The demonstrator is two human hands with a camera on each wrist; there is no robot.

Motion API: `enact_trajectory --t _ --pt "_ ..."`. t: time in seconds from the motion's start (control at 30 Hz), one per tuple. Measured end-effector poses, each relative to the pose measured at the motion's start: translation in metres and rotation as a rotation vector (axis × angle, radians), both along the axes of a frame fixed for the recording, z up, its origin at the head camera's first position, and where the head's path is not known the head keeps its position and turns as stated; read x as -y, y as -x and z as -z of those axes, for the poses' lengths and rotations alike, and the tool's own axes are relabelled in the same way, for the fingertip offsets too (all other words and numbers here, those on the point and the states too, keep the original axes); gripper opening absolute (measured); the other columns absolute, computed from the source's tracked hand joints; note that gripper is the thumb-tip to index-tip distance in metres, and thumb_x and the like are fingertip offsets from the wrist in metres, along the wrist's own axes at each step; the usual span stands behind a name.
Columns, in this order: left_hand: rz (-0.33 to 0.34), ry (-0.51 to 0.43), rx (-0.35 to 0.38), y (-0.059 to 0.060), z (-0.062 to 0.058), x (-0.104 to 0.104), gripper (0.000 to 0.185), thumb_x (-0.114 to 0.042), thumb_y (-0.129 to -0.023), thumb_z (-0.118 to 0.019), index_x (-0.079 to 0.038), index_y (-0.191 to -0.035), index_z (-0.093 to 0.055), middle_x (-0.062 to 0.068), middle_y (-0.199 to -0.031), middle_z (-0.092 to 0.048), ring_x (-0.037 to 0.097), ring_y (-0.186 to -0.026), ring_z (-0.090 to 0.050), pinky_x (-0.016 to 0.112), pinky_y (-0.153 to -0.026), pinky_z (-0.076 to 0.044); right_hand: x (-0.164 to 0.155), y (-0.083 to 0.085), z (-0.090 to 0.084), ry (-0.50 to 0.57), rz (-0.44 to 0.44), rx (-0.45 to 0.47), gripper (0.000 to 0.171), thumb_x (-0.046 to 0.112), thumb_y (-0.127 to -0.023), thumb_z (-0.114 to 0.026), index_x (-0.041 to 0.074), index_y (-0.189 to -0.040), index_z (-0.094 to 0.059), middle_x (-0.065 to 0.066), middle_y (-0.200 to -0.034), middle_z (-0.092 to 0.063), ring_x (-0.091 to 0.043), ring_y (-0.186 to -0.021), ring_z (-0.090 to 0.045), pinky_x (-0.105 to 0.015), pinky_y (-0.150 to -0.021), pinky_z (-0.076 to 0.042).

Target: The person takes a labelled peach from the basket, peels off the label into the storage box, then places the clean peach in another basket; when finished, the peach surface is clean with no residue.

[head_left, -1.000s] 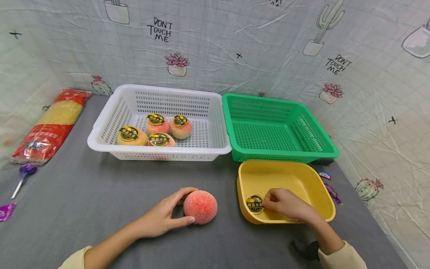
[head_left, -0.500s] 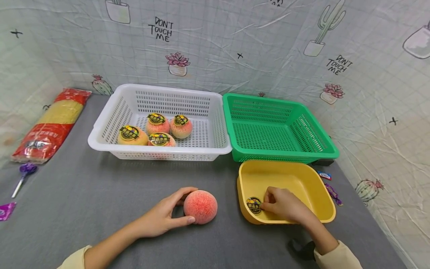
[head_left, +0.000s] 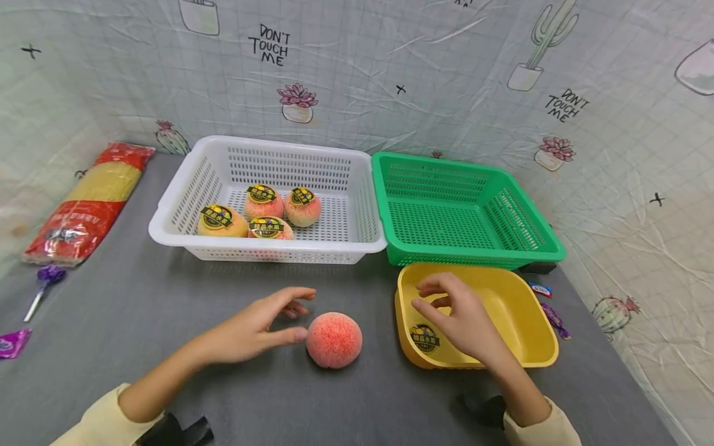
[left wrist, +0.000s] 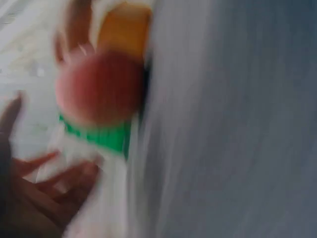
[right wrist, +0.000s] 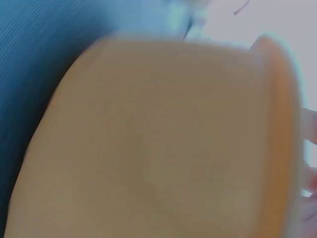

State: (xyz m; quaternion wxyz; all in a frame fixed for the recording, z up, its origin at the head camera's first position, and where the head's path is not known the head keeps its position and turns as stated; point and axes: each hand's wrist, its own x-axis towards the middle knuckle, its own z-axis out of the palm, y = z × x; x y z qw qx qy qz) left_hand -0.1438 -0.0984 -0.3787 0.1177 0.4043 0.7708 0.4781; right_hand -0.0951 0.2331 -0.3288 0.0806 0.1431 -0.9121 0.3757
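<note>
Head view: your left hand point(head_left: 251, 328) lies open beside the peach point(head_left: 334, 339) on the grey mat, thumb tip nearly touching. Your right hand point(head_left: 460, 319) hovers slack-fingered over the yellow tub point(head_left: 535, 322), sticker point(head_left: 424, 337) inside. Both wrist views are blurred; the left one catches the peach point(left wrist: 101, 87) only.

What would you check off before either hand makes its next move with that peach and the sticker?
1. Peach resting on the grey table, label-free on the side shown: ok.
2. Left hand open beside the peach, holding nothing: ok.
3. Right hand holding nothing, fingers loosely spread over the yellow tub: ok.
4. Sticker lying inside the tub: ok.
5. Green basket has room: ok.
6. Wrist views sharp enough to judge contact: not ok, both blurred.
</note>
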Motion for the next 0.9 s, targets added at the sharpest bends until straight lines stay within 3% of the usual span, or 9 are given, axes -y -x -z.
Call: enact_trajectory --t 0.17,0.23,0.33,0.43,0.57,0.7,0.9 --pt "-0.093 -0.136 -0.340 0.026 -0.036 -0.001 0.025 -0.004 -0.088 -0.066 -0.010 -0.113 -0.064 -0.005 -0.104 -0.063 0.011 -0.092 -0.059 0.029 -0.079 -0.048 0.032 -0.005 0.001 0.114 -0.243 0.026 0.045 0.002 -0.080 -0.075 0.003 -0.120 -0.055 -0.009 -0.119 -0.053 -0.028 -0.107 -0.056 -0.036 -0.083 -0.051" --pt "-0.132 -0.138 -0.471 0.035 -0.046 -0.008 0.025 -0.002 -0.087 -0.067 -0.009 -0.111 -0.065 -0.003 -0.106 -0.063 0.014 -0.098 -0.058 0.031 -0.083 -0.047 0.046 -0.006 0.002 0.072 -0.326 0.065 0.047 0.006 -0.080 -0.076 0.005 -0.122 -0.055 -0.008 -0.124 -0.050 -0.025 -0.111 -0.053 -0.036 -0.088 -0.049" --pt "-0.205 -0.047 -0.590 0.050 -0.052 -0.020 0.026 -0.008 -0.087 -0.068 -0.005 -0.112 -0.063 0.004 -0.113 -0.061 0.021 -0.110 -0.054 0.039 -0.093 -0.042 0.064 -0.007 0.004 -0.047 -0.405 0.118 0.053 0.014 -0.079 -0.079 0.008 -0.125 -0.055 -0.008 -0.130 -0.048 -0.022 -0.118 -0.048 -0.036 -0.093 -0.045" --pt "-0.281 0.098 -0.640 0.059 -0.046 -0.030 0.026 -0.017 -0.089 -0.068 -0.005 -0.112 -0.064 0.009 -0.113 -0.062 0.027 -0.110 -0.055 0.045 -0.092 -0.043 0.078 -0.006 0.010 -0.140 -0.444 0.180 0.065 0.017 -0.075 -0.082 0.011 -0.132 -0.051 -0.006 -0.134 -0.043 -0.018 -0.121 -0.044 -0.034 -0.096 -0.042" --pt "-0.369 0.233 -0.682 0.061 -0.035 -0.033 0.026 -0.026 -0.090 -0.066 -0.008 -0.109 -0.067 0.008 -0.104 -0.067 0.026 -0.091 -0.064 0.043 -0.074 -0.050 0.088 -0.002 0.019 -0.162 -0.475 0.224 0.075 0.013 -0.072 -0.084 0.012 -0.137 -0.046 -0.004 -0.136 -0.042 -0.016 -0.123 -0.043 -0.031 -0.098 -0.039" --pt "-0.418 0.253 -0.703 0.059 -0.032 -0.034 0.026 -0.029 -0.089 -0.066 -0.011 -0.107 -0.069 0.005 -0.100 -0.069 0.024 -0.084 -0.065 0.041 -0.067 -0.049 0.091 0.001 0.023 -0.147 -0.464 0.213 0.074 0.011 -0.069 -0.085 0.014 -0.134 -0.049 -0.002 -0.131 -0.046 -0.012 -0.121 -0.045 -0.030 -0.097 -0.040" --pt "-0.423 0.249 -0.712 0.061 -0.032 -0.040 0.025 -0.030 -0.089 -0.066 -0.012 -0.106 -0.068 0.004 -0.098 -0.069 0.023 -0.080 -0.064 0.040 -0.064 -0.048 0.087 0.001 0.024 -0.123 -0.420 0.200 0.070 0.014 -0.067 -0.086 0.018 -0.128 -0.052 0.001 -0.125 -0.048 -0.012 -0.113 -0.049 -0.030 -0.091 -0.044"
